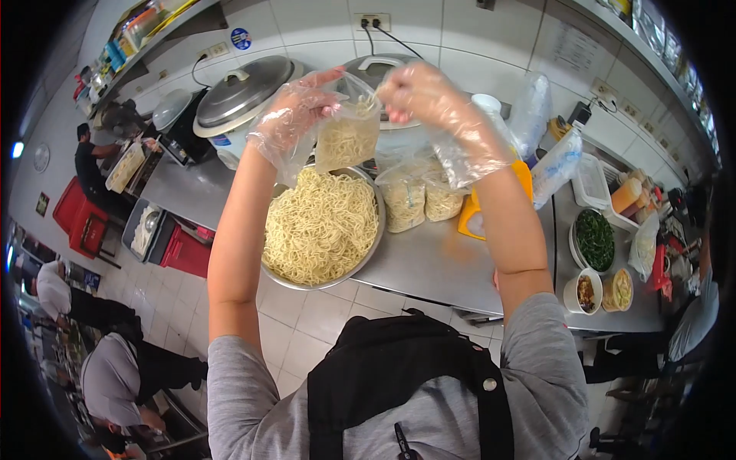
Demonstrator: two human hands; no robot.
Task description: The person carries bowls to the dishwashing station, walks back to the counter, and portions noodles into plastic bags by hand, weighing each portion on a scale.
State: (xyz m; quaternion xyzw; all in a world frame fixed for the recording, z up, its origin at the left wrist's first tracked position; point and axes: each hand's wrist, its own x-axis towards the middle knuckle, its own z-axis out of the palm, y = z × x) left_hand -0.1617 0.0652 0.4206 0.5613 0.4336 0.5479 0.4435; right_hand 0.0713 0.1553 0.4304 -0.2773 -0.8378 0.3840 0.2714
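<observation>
My left hand [297, 111], in a clear plastic glove, grips the upper edge of a clear plastic bag [347, 140] with noodles in its lower part. My right hand [425, 96], gloved too, is closed beside the bag's mouth; what its fingers pinch is hidden. Below the bag, a wide metal bowl [381, 230] holds a heap of pale yellow noodles [322, 226]. Several filled bags of noodles [404, 201] stand on the steel counter [414, 261], right of the bowl.
Behind my hands stand two large lidded cookers [244, 92]. A yellow container [474, 215] sits under my right forearm. Farther right are a bowl of chopped greens [594, 240], small tubs [584, 293] and sauce bottles [629, 194]. Other people work at the left and far right.
</observation>
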